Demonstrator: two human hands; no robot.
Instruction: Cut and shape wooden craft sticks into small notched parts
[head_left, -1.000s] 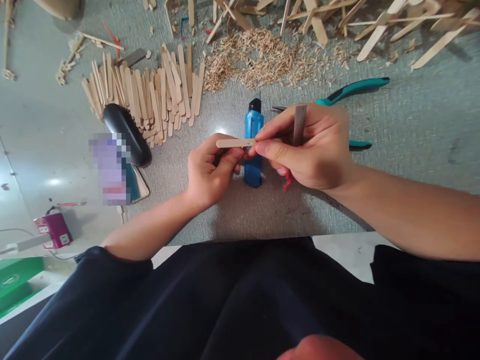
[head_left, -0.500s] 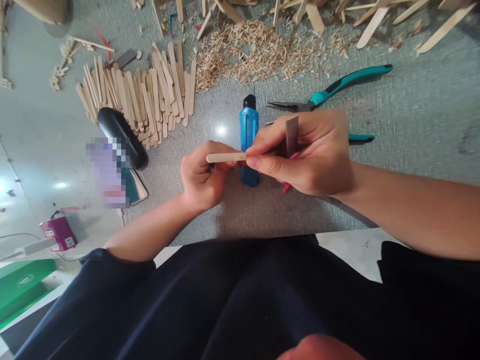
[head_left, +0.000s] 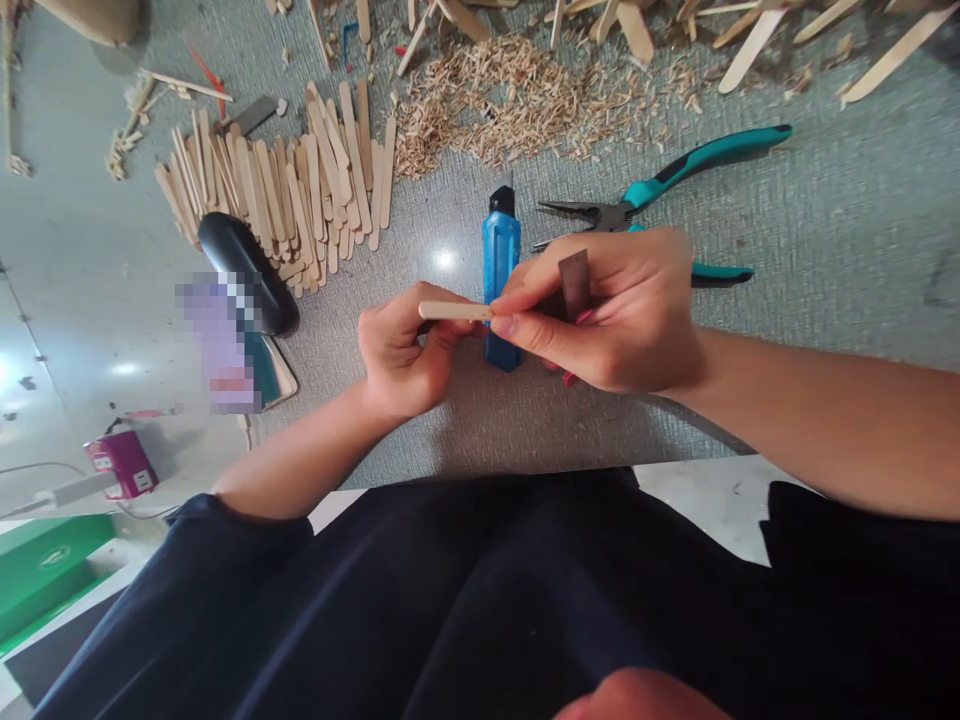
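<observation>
A pale wooden craft stick [head_left: 454, 311] lies nearly level between my two hands. My right hand [head_left: 622, 315] pinches its right end between thumb and forefinger. Tucked in that same hand is a flat grey metal blade [head_left: 574, 280], with pinkish-red bits showing below it. My left hand [head_left: 401, 350] is closed at the stick's left part, its fingertips close to the right thumb; the exact grip is partly hidden. Beneath the hands, a blue utility knife [head_left: 502, 245] lies on the table. Teal-handled needle-nose pliers [head_left: 626, 205] lie open beyond my right hand, partly covered by it.
Many loose craft sticks [head_left: 300, 190] are heaped at the left, beside a black oblong case [head_left: 247, 275] and a blurred phone [head_left: 225, 345]. Wood shavings [head_left: 495, 100] spread at the back. A purple power adapter [head_left: 124, 465] sits at the far left.
The craft stick has tilted slightly, its left end a little higher and further right. The blade in my right hand leans more to the left. Both hands keep nearly the same place.
</observation>
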